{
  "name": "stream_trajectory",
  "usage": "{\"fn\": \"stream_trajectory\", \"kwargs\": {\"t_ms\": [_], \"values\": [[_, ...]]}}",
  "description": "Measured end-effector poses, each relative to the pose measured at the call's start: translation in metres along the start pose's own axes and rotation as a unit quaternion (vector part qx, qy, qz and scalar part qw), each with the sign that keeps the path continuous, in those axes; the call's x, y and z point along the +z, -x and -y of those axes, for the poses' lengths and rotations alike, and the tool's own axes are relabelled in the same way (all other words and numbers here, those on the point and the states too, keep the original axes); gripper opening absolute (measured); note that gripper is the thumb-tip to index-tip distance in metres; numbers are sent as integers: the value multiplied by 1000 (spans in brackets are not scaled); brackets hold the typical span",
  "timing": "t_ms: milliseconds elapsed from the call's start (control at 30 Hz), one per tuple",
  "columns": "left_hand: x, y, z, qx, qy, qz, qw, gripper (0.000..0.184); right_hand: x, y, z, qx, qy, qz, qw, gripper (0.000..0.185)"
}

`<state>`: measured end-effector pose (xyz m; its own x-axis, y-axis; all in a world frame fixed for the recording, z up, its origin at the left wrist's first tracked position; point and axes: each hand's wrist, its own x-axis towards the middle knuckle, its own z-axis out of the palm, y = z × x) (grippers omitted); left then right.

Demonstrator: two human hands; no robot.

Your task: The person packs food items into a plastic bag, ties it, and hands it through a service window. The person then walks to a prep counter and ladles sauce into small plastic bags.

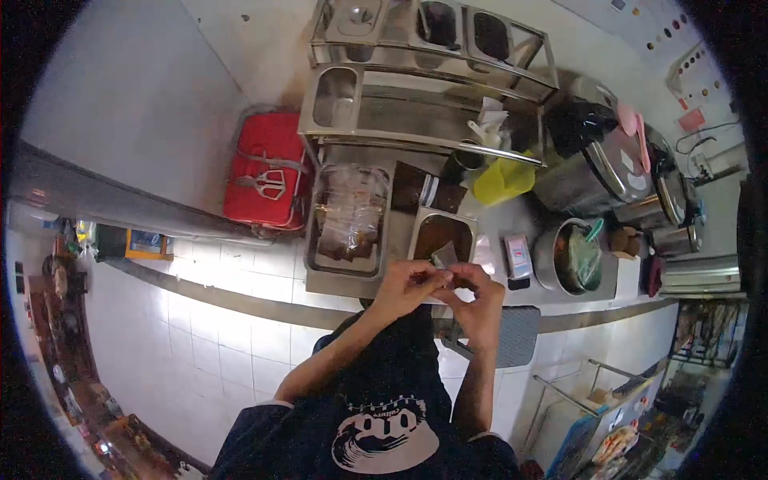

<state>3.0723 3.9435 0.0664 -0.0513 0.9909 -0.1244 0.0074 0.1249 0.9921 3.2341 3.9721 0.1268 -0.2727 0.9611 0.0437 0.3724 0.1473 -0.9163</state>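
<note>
My left hand (406, 288) and my right hand (477, 298) meet in front of my body, fingertips pinched close together. Between them is a small clear plastic bag (444, 255), its upper part sticking out above the fingers; what it contains is too small to make out. Just beyond the hands stands a rectangular metal pan (470, 232) with brown contents. To its left, a larger metal tray (317, 260) holds several clear plastic packets (350, 210) with something brown inside.
A metal rack (416, 136) with inset pans rises behind the counter. Right of the hands are a pink-and-white pack (518, 258), a round metal pot (546, 260) and a yellow-green jug (504, 181). Large lidded cookers (588, 172) stand farther right; a red cooler box (268, 152) sits left.
</note>
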Motion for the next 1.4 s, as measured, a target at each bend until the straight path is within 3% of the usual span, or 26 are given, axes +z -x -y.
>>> {"fn": "stream_trajectory", "kwargs": {"t_ms": [33, 67, 167, 233, 400, 567, 633, 700, 733, 767, 800, 900, 967, 1000, 1033, 1067, 1133, 1200, 1233, 1300, 1400], "values": [[-1, 1, -2, 64, -9, -28, 997, 17, 2, 0, -5, 17, -9, 5, 1000, 36], [-3, 1, -4, 63, -11, -36, 997, 17, 3, 0, -8, 36, -18, 12, 999, 32], [-5, 2, -9, 207, -136, -70, 966, 12, 12, 2, -7, -2, 18, -18, 1000, 21], [-1, 0, -12, 216, -116, -84, 966, 14, 19, 5, -7, -24, 53, -49, 997, 18], [4, -3, 10, 195, -49, -94, 975, 15, 27, 3, -26, 58, -194, -76, 976, 17], [5, -4, 10, 152, 17, -54, 987, 10, 25, 1, -39, 104, -268, -79, 955, 21], [5, -3, 4, 149, -35, -80, 985, 14, 23, -1, -36, 103, -294, -71, 948, 23], [4, -1, -2, 144, -87, -108, 980, 19, 23, -2, -30, 59, -52, -90, 993, 26], [2, -1, -5, 178, -222, -129, 950, 22, 23, -3, -29, 61, -52, -91, 993, 26], [2, 0, -9, 210, -351, -146, 901, 25, 22, -5, -28, -10, 71, -94, 993, 27], [4, 4, -15, 211, -351, -144, 901, 25, 21, -6, -27, -82, 193, -95, 973, 27], [4, 8, -28, 175, -390, -132, 894, 23, 23, -10, -30, -4, 78, -146, 986, 28], [-6, 4, -30, 243, -215, -138, 936, 22, 14, -9, -46, 11, -2, -130, 991, 27], [-5, 0, -27, 243, -213, -137, 936, 22, 9, -8, -53, 26, -83, -116, 989, 26], [-4, -7, -21, 150, -60, -173, 972, 32, 10, -10, -37, 64, -181, -106, 976, 27], [-6, -9, -15, 100, 53, -142, 983, 39, 9, -11, -31, 63, -178, -106, 976, 27], [-10, -14, -7, -10, 287, -116, 951, 54, 6, -14, -23, 65, -219, -83, 970, 28], [-26, -16, 1, -45, 185, -11, 982, 52, 5, -16, -12, 85, -245, -80, 962, 33], [-31, -15, -1, -46, 186, -10, 981, 52, 4, -14, -10, 109, -274, -80, 952, 38], [-39, -12, -7, 101, -92, -34, 990, 59, 8, -10, -35, 86, -269, -64, 957, 38], [-45, -9, -25, 39, -112, -13, 993, 65, 1, -10, -55, 59, -226, 3, 972, 36]]}}
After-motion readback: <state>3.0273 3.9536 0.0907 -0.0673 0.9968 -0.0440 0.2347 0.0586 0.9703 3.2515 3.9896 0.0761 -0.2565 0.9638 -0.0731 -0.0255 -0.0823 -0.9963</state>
